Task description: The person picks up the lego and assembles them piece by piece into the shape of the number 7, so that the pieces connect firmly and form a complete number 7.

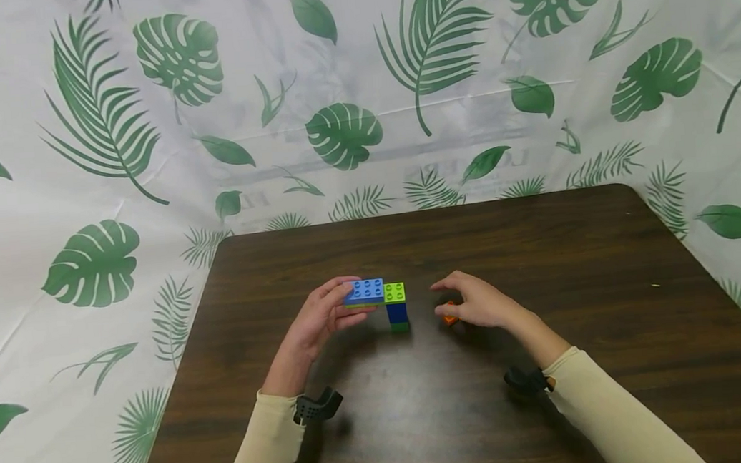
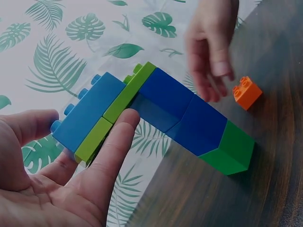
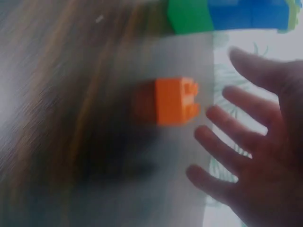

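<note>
My left hand (image 1: 324, 313) pinches the overhanging end of a toy building-brick structure, with one digit on the studs and others beneath. A light blue brick (image 2: 90, 109) sits on lime green bricks (image 2: 130, 92). Under the lime end stands a column of dark blue bricks (image 2: 189, 113) with a green brick (image 2: 232, 149) at its foot, resting on the table. To the right, my right hand (image 1: 481, 302) hovers with fingers spread, holding nothing. Just below it, apart from the fingers, a small orange brick (image 3: 171, 101) stands on the table, studs up.
The dark wooden table (image 1: 539, 241) runs up to a white sheet (image 1: 264, 189) with green leaf prints behind it. A black wrist device (image 1: 318, 406) sits on the left wrist, another black device (image 1: 524, 381) on the right.
</note>
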Tool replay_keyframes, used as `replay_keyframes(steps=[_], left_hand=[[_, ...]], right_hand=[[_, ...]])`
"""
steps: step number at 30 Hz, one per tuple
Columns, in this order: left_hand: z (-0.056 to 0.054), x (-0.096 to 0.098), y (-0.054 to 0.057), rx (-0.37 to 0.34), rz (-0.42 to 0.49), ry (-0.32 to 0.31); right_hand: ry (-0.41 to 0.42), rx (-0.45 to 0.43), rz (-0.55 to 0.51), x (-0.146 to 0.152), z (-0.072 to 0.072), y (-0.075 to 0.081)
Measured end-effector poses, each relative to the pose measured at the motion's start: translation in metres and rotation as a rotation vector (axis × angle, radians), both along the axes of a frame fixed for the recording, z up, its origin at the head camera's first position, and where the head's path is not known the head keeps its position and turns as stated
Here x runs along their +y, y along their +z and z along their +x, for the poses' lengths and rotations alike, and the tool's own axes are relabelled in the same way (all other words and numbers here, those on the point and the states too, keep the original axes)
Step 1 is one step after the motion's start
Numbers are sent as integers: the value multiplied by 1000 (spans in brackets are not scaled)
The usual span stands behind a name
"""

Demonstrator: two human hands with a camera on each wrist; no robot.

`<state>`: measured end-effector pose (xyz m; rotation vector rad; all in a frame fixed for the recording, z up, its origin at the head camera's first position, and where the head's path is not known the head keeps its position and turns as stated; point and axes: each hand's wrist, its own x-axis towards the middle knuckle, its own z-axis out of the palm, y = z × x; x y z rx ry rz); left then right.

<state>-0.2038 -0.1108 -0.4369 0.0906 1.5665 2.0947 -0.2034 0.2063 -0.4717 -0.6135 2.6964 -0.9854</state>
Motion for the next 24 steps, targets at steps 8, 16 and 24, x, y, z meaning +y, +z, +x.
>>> replay_keyframes(steps=[8,16,24], left_hand=[[1,-2,0,7,5,-7],[1,-1,-1,7,11,-3],[1,-1,-2,17,-7,-10]], right_hand=[[89,-21,67,17,10,-16],[31,79,179,13,11,-22],[30,131,51,12,10,-21]])
